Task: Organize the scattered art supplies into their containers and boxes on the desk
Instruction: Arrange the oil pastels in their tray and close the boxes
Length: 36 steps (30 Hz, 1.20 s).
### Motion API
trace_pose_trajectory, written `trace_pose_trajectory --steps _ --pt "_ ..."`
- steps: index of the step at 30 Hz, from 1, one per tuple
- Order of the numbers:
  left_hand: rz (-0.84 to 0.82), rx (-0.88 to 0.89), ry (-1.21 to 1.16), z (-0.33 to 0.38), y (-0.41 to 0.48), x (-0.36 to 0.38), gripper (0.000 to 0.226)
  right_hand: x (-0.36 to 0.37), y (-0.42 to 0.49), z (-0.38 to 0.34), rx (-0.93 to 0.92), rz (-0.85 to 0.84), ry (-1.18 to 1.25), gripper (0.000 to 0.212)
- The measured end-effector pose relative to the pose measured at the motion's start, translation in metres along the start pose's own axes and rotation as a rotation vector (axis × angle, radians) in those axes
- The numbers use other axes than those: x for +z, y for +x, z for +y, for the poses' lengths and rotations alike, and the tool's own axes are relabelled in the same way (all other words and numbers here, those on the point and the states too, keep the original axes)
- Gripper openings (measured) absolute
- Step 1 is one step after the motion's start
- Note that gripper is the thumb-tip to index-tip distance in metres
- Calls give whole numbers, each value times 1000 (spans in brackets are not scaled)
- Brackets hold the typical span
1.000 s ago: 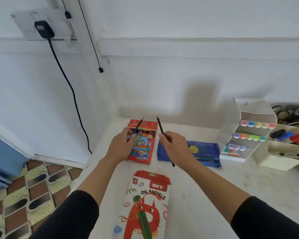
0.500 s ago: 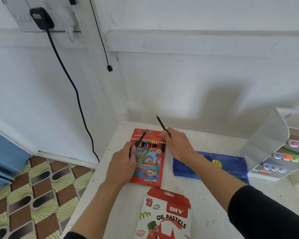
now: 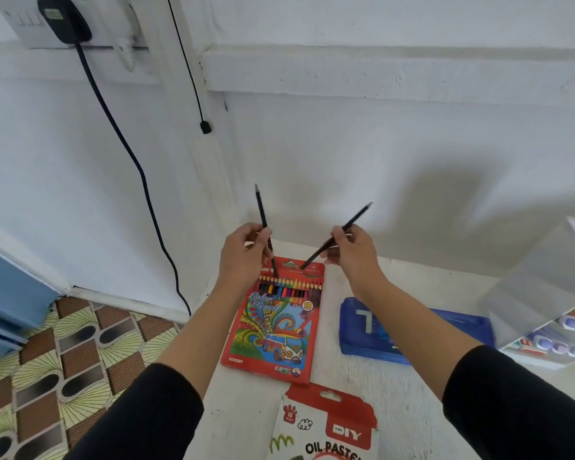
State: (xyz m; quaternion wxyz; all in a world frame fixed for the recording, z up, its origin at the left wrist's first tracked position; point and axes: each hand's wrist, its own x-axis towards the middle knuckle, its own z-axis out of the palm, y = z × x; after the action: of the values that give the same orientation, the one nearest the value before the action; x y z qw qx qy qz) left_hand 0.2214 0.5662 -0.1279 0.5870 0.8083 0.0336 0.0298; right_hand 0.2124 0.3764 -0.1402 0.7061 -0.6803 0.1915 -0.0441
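A red colour pencil box (image 3: 273,323) lies flat on the white desk (image 3: 409,406), near its far left corner. My left hand (image 3: 243,257) pinches a dark pencil (image 3: 262,210) that stands almost upright, its lower end over the box's top. My right hand (image 3: 352,252) pinches a second dark pencil (image 3: 352,220), tilted with its tip up to the right and its lower end over the box's top edge. Both hands hover above the box.
A blue flat case (image 3: 369,333) lies right of the pencil box. An oil pastels box (image 3: 326,426) lies at the near edge. A white organiser (image 3: 541,290) with coloured markers stands at far right. The desk's left edge drops to a patterned floor (image 3: 63,360). A black cable (image 3: 140,167) hangs down the wall.
Both hands rose off the pencil box, each lifting its dark pencil. The right hand moved right and tilted its pencil. The camera moved closer and turned left.
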Motion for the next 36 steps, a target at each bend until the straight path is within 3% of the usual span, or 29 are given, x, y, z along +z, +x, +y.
trace_pose_trajectory --steps 6,13,22,27,31,34,36 --pt "-30 45 -51 -4 30 3 20 -7 16 13 78 17 84 7" --pt "-227 -96 268 -16 47 -3 26 0 24 9 168 -97 31 13" --pt "-470 -96 521 -13 57 -6 22 6 30 1 160 -249 -177 16" --pt "-432 -96 516 -17 49 -3 32 18 35 5 48 -272 -497 31" --pt "-290 -17 487 -22 46 2 37 24 35 2 -14 -287 -627 37" --pt "-199 52 500 -23 50 9 35 30 35 1 -9 -297 -688 56" --pt "-233 67 555 -23 57 12 41 31 35 -1 24 -312 -668 73"
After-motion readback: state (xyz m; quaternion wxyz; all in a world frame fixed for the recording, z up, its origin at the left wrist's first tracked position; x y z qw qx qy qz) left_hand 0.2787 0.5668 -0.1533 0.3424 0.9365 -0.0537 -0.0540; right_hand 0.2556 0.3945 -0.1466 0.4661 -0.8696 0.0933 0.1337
